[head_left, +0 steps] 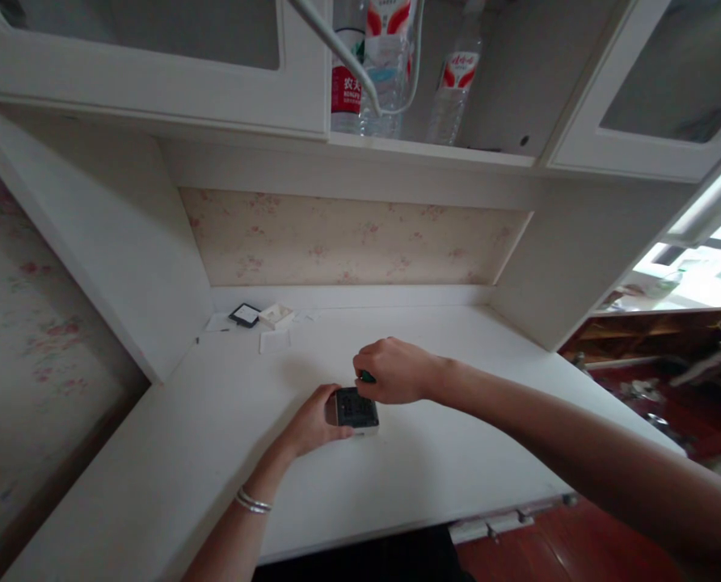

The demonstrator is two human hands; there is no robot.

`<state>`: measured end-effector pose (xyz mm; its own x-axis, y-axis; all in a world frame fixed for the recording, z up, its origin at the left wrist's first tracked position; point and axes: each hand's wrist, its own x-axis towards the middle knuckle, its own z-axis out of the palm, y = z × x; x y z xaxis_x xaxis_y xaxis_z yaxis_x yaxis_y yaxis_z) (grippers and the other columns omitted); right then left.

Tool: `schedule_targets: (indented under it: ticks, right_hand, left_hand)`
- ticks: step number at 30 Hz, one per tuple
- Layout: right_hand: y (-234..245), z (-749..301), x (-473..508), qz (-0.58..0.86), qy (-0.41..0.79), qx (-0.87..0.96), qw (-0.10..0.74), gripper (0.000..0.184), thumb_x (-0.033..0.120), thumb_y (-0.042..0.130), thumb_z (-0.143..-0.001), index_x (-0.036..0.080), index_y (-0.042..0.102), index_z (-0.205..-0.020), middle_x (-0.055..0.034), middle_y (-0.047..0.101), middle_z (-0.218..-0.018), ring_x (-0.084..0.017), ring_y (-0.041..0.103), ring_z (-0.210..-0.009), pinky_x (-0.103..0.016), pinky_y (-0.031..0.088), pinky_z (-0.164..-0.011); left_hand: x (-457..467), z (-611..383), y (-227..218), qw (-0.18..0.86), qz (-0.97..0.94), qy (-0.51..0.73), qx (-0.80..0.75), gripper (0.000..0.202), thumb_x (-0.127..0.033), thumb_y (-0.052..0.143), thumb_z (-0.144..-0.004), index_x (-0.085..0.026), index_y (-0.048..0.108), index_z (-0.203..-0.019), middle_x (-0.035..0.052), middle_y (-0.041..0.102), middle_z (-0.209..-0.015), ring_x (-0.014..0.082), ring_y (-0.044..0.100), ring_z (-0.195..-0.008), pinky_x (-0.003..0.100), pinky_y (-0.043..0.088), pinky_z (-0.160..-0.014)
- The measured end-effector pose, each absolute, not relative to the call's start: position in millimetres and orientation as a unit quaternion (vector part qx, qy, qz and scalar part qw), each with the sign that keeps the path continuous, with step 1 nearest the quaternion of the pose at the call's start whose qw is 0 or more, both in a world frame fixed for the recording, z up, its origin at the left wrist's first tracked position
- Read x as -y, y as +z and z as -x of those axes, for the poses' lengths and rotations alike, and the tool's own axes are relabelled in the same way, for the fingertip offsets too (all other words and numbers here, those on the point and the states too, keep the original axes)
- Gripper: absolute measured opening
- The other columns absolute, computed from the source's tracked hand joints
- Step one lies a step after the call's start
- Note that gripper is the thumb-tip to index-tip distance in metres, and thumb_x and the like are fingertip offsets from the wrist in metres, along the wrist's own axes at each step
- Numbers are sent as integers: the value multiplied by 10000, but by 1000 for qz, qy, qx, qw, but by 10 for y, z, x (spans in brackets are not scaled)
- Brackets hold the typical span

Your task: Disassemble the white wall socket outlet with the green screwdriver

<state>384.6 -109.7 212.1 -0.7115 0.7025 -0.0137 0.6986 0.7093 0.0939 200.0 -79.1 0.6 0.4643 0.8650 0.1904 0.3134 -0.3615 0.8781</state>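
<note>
A small dark square device (pixel 356 406) with a light rim lies on the white desk (pixel 457 453), near the middle. My left hand (pixel 315 420) grips its left side, fingers curled round the edge. My right hand (pixel 394 370) is closed in a fist just above the device's far right corner, holding a small green-tipped tool (pixel 366 377) that points down at it. A silver bracelet (pixel 252 502) sits on my left wrist.
At the back left of the desk lie a small black square part (pixel 244 314), a little white box (pixel 276 314) and a white card (pixel 274 341). Plastic water bottles (pixel 454 81) stand on the shelf above. Cabinet doors hang overhead; the desk's right side opens onto a red floor.
</note>
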Motion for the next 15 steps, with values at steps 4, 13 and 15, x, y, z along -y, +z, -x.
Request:
schedule_targets:
  ticks: [4, 13, 15]
  right_hand:
    - [2130, -3831, 1093, -385, 40, -921, 31, 207, 261, 506, -814, 142, 676, -805, -83, 693, -809, -175, 617, -708, -262, 364, -590]
    - [2152, -3838, 1086, -397, 42, -917, 29, 207, 251, 505, -806, 145, 683, -815, -80, 697, -831, -171, 618, -709, -260, 361, -584]
    - [2145, -3841, 1081, -396, 44, -917, 31, 205, 252, 506, -803, 147, 682, -816, -78, 698, -830, -169, 617, -705, -258, 361, -585]
  left_hand:
    - [789, -2001, -6, 403, -754, 338, -394, 779, -333, 840, -537, -210, 498, -1226, 95, 585, -1207, 292, 559, -1091, 407, 429, -954]
    - [808, -2002, 38, 399, -756, 331, -400, 760, -317, 828, -552, -199, 496, -1226, 101, 573, -1210, 287, 550, -1088, 418, 410, -958]
    - [803, -2001, 33, 402, -755, 332, -397, 764, -328, 828, -553, -197, 493, -1226, 102, 573, -1210, 287, 549, -1091, 419, 406, -958]
